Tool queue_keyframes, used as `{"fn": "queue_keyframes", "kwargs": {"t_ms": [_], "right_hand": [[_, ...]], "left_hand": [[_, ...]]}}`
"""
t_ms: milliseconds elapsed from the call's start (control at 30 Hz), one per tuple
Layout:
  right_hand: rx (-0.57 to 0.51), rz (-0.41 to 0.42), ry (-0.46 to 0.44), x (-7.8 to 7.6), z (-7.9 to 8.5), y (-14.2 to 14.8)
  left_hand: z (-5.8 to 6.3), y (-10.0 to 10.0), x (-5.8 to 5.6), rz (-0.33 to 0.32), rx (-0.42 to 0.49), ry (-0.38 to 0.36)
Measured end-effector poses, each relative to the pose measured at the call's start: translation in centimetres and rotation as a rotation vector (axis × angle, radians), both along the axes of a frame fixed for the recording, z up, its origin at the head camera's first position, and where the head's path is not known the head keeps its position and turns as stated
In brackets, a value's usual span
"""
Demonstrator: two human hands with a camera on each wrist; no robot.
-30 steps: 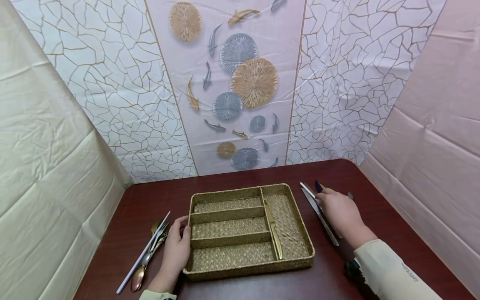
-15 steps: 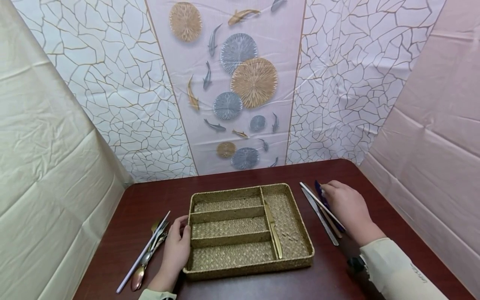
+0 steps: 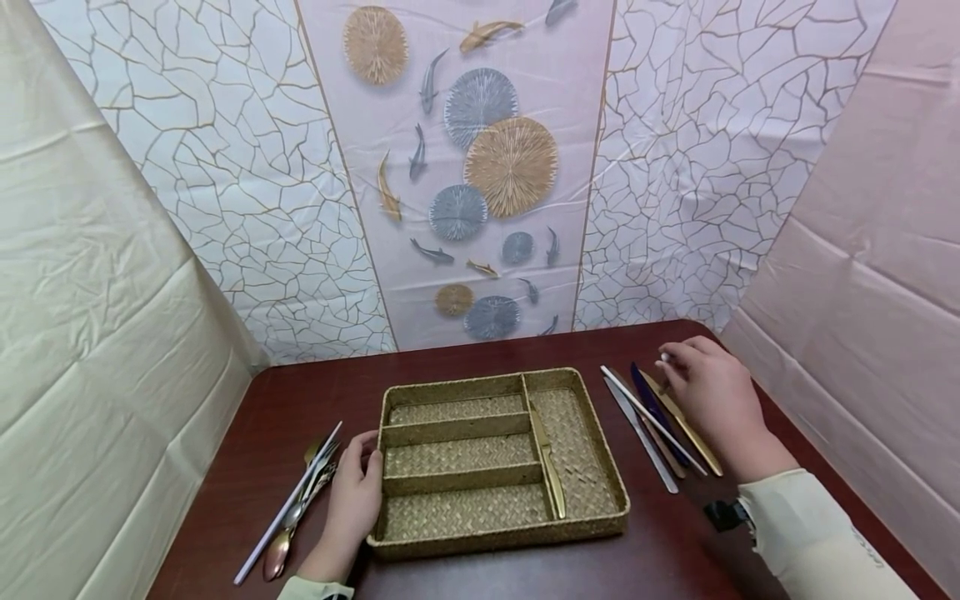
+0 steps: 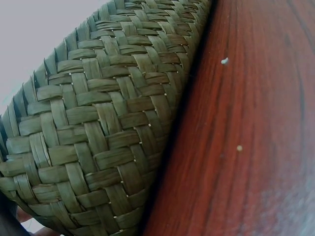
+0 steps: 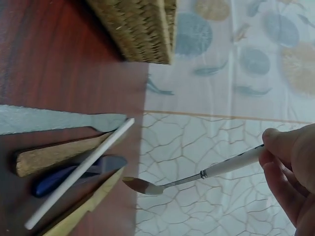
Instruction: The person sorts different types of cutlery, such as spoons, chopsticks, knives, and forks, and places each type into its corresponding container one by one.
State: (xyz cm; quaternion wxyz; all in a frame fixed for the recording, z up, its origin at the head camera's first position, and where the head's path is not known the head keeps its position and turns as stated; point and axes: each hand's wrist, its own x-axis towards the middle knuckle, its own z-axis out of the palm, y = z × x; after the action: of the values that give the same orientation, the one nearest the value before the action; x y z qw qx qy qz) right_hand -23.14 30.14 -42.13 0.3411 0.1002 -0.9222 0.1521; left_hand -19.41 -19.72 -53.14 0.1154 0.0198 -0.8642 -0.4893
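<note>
My right hand [image 3: 716,400] is raised over the right side of the table and pinches the white handle of a small spoon [image 5: 147,187]. In the head view that spoon is mostly hidden by the fingers. Below it lie a silver knife [image 3: 641,437], a brown-handled utensil [image 5: 61,153], a dark blue utensil [image 3: 654,408], a gold knife [image 3: 684,423] and a white stick [image 3: 652,421] across them. My left hand [image 3: 352,496] rests against the left outer wall of a woven divided tray [image 3: 495,546]. A gold knife [image 3: 553,471] lies in the tray's long right compartment.
Left of my left hand is a pile with a pale lilac stick [image 3: 288,504], spoons [image 3: 277,554] and forks [image 3: 324,462]. The dark red table [image 3: 465,362] ends at a patterned cloth [image 3: 480,250] behind, with plain cloth hangings at both sides.
My right hand has moved right and up from the utensils with the spoon, uncovering the gold knife on the table. The left hand and tray stay put.
</note>
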Motion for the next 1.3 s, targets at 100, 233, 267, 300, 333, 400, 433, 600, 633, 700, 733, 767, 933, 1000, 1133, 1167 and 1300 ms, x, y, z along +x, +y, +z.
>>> {"fn": "queue_keyframes", "kwargs": {"t_ms": [100,233,267,300,333,400,433,600,633,700,733,767,933,1000,1133,1167,1300], "right_hand": [[-0.045,0.002,-0.005,0.2,0.3,-0.2],[-0.112,0.018,-0.022,0.5,0.9,-0.8],[-0.128,0.025,-0.028,0.5,1.1,-0.9],[-0.143,0.03,-0.032,0.6,1.3,-1.0],[-0.163,0.037,-0.041,0.7,1.5,-1.1],[-0.195,0.045,-0.051,0.7,1.7,-1.4],[-0.21,0.051,-0.053,0.8,1.9,-1.5],[-0.269,0.053,-0.071,1.2,2.9,-2.3],[-0.282,0.053,-0.08,1.3,3.1,-2.4],[-0.296,0.054,-0.083,1.6,3.6,-2.5],[-0.302,0.054,-0.082,1.7,3.8,-2.6],[-0.304,0.053,-0.079,1.8,4.0,-2.7],[-0.343,0.082,-0.083,2.2,4.8,-3.2],[-0.35,0.1,-0.09,2.3,5.0,-3.5],[-0.339,0.126,-0.104,2.6,5.4,-4.4],[-0.339,0.134,-0.107,2.6,5.5,-4.7],[-0.349,0.181,-0.14,2.8,5.6,-5.8]], "left_hand": [[0.0,-0.1,0.0,0.0,-0.003,0.001],[0.1,-0.1,0.0,-0.002,-0.002,0.001],[0.1,-0.1,0.0,-0.002,-0.002,0.0],[0.2,0.0,0.0,-0.002,-0.001,-0.001],[0.2,0.0,0.0,-0.001,-0.001,0.0],[0.2,0.0,0.0,-0.001,-0.002,-0.001],[0.2,0.0,0.0,0.0,-0.003,0.0],[0.2,0.1,0.1,0.0,-0.003,-0.001],[0.2,0.1,0.1,-0.001,-0.004,-0.002],[0.2,0.1,0.1,-0.004,-0.002,-0.005],[0.2,0.1,0.2,-0.005,-0.002,-0.007],[0.2,0.0,0.2,-0.005,-0.003,-0.007],[0.2,0.0,0.2,0.002,-0.007,0.0],[0.2,0.0,0.2,0.003,-0.006,0.001],[0.3,0.0,0.3,0.0,-0.003,-0.004],[0.3,0.0,0.3,0.001,-0.004,-0.004],[0.4,0.0,0.4,-0.002,0.0,-0.009]]}}
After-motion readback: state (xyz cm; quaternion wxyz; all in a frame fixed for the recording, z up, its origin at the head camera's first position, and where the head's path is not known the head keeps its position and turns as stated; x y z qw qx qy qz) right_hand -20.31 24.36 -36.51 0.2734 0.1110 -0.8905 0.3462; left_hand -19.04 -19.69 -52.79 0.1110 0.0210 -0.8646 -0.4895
